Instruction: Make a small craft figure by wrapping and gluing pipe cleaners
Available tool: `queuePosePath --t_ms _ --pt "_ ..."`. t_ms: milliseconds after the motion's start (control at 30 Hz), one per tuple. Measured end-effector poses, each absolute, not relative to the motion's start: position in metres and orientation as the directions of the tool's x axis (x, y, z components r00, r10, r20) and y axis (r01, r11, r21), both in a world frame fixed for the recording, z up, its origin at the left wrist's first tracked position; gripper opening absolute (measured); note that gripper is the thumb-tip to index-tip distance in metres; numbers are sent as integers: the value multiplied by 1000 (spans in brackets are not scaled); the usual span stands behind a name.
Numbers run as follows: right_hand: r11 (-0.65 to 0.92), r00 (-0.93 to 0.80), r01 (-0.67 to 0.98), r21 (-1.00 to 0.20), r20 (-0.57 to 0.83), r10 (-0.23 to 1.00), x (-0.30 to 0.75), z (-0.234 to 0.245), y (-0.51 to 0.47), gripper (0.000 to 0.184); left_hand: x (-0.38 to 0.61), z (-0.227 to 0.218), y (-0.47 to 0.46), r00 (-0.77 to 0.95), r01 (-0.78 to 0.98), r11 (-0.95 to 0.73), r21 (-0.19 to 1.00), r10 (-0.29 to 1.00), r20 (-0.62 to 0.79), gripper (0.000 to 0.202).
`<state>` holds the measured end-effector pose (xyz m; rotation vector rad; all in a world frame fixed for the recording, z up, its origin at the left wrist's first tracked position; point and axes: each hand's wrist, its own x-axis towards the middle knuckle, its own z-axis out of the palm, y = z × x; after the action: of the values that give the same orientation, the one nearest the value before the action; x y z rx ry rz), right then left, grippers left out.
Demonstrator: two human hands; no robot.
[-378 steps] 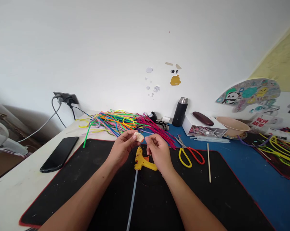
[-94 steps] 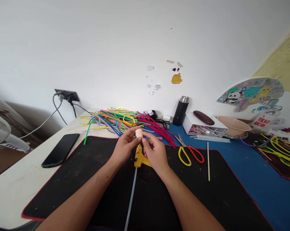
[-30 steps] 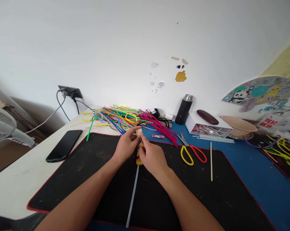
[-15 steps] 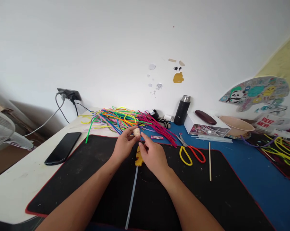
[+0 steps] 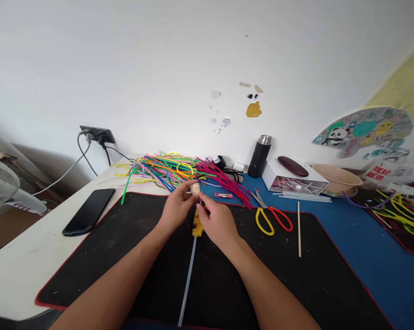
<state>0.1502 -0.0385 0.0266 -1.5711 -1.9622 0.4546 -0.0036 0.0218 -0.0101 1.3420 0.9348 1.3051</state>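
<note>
A small cream-coloured coil, ridged in stacked rings and probably wound from pipe cleaner, is held up above the mat. My left hand pinches it from the left with thumb and fingers. From the lower right, my right hand closes its thumb and forefinger at the coil's bottom edge; what lies between those tips is too small to make out clearly. Under the hands lies a yellow hot glue gun, partly covered by my right hand. A long translucent glue stick runs from it toward me.
Scissors with yellow and red handles and a pale wooden stick lie right on the black mat. Behind are colourful pipe cleaners, a black flask and a white box. A phone lies left.
My right forefinger has bent and drawn in toward the thumb, lower on the coil. The left hand keeps its pinch. The view has shifted very slightly.
</note>
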Motion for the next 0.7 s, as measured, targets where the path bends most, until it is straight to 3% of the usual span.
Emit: queuePosePath --t_ms 167,300,467,700 --pt "246 -53 504 -828 254 966 155 21 -33 36 -4 -8 20 123 -65 -204 977 970 211 61" --pt "170 34 262 -950 185 982 161 14 -23 44 -3 -4 17 137 -40 -230 972 963 233 61" --pt "112 24 48 -992 114 993 162 11 -16 54 -2 -4 14 140 22 -307 951 943 301 55" --pt "74 -25 22 -997 74 997 159 12 -18 60 1 5 2 184 286 -532 797 847 499 35"
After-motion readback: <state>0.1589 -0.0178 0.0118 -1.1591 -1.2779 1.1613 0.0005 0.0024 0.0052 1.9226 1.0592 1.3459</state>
